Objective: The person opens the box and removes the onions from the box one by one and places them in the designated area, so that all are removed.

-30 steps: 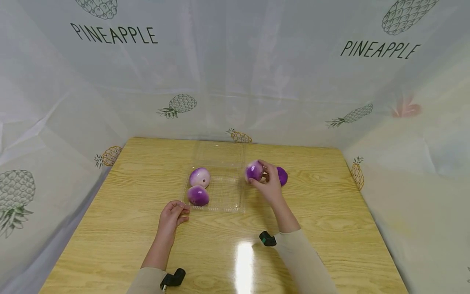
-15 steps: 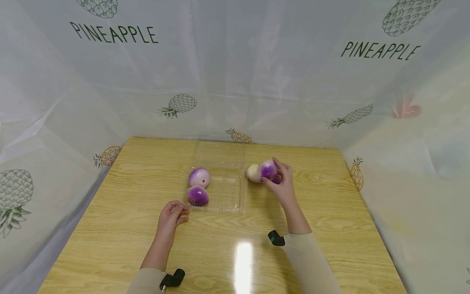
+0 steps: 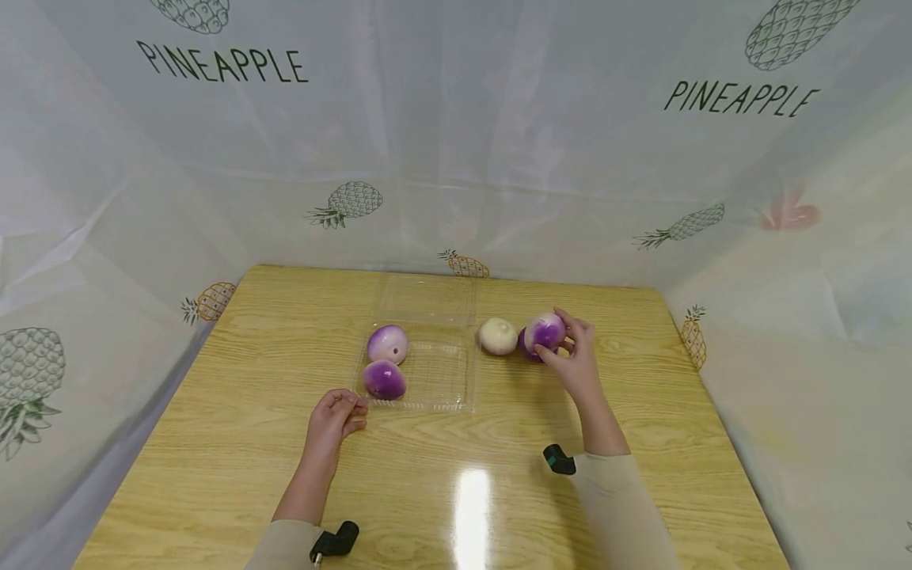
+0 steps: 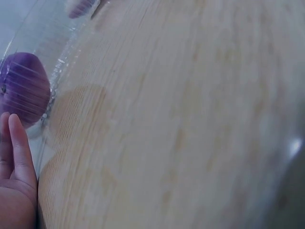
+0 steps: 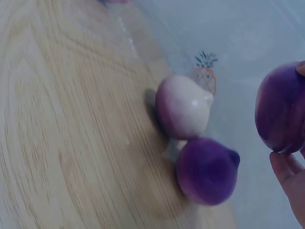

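My right hand (image 3: 579, 352) pinches a purple-and-white onion (image 3: 544, 328) between thumb and fingers, above the table in the head view. Partly hidden beneath it is a darker purple onion (image 5: 208, 171), seen fully in the right wrist view. A pale onion (image 3: 498, 336) rests beside that one, just right of a clear plastic clamshell box (image 3: 470, 388). Inside the box's left side lie two onions, a whitish-purple one (image 3: 388, 344) behind and a deeper purple one (image 3: 385, 380) in front. At the front left corner, my left hand (image 3: 333, 419) touches the box with extended fingers.
The box's clear lid (image 3: 426, 299) lies folded back toward the far edge of the wooden table (image 3: 606, 491). A pineapple-print sheet (image 3: 442, 142) hangs behind the table and along both sides. Bright light reflects off the table near the front.
My right hand has moved right with its onion, away from the box, uncovering the pale onion and coming over the dark purple one. The left hand has stayed at the box corner.
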Available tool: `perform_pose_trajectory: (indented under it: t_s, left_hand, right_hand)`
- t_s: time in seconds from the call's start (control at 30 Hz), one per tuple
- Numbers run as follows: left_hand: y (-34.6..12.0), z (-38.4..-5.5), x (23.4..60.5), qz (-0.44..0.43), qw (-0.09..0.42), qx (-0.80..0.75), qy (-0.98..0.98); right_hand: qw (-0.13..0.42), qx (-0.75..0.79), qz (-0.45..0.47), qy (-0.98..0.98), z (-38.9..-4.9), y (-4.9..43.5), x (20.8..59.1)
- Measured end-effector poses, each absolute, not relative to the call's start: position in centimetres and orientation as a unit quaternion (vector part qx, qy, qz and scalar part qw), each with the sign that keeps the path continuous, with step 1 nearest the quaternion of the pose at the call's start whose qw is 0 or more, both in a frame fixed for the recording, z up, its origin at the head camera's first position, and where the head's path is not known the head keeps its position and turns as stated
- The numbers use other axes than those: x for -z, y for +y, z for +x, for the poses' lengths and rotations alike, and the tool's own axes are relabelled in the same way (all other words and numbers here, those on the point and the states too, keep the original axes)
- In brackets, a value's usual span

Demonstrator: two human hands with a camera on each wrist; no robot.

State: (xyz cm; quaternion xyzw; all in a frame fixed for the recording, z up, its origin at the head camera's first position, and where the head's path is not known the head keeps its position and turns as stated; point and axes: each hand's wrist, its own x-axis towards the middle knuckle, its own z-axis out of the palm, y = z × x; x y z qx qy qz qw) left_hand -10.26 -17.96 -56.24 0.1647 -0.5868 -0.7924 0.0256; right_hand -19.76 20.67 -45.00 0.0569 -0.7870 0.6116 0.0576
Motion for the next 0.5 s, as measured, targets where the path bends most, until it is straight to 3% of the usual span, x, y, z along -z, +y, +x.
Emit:
perform_pose_trajectory:
  t_s: [0.27, 0.5]
  left_hand:
    - [-18.0, -10.2, 56.2, 0.170, 0.025, 0.793, -0.584]
    - [-18.0, -10.2, 56.1, 0.166, 0.023, 0.795, -0.583]
  right_hand:
    - [0.086, -0.610, 0.019, -0.788, -19.6, 22.3, 45.6]
    - [0.104, -0.646, -0.039, -0.755, -21.0, 24.5, 49.1]
